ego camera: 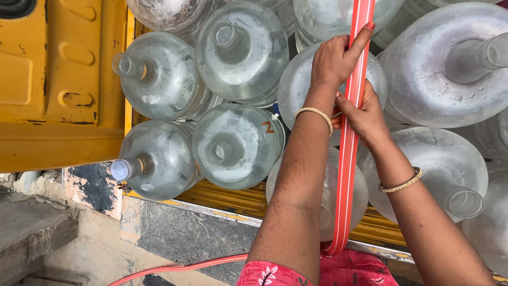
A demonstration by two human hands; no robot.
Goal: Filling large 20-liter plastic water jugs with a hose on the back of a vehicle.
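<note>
Both hands are closed on a flat red hose [348,159] with pale stripes, which runs almost straight from near to far through the middle right of the view. The left hand [333,58] sits farther along it, fingers wrapped over the strip with one fingertip stretched up its edge; the right hand [365,119] grips just nearer and to the right, so the two hands almost touch. The hose's long axis points away from the person, passing over the bottles and out of the top of the view; behind the hands it drops to the truck edge, then curls left along the ground as a thinner red line. Clear, empty-looking water bottles [238,145] lie packed together beneath, necks mostly pointing toward the camera; one at the near left has a pale blue cap [120,170], and one in the middle bears a small orange mark on its shoulder. A yellow metal panel [58,79] with pressed oblong shapes fills the far left. Each wrist carries a thin gold bangle [316,114].
</note>
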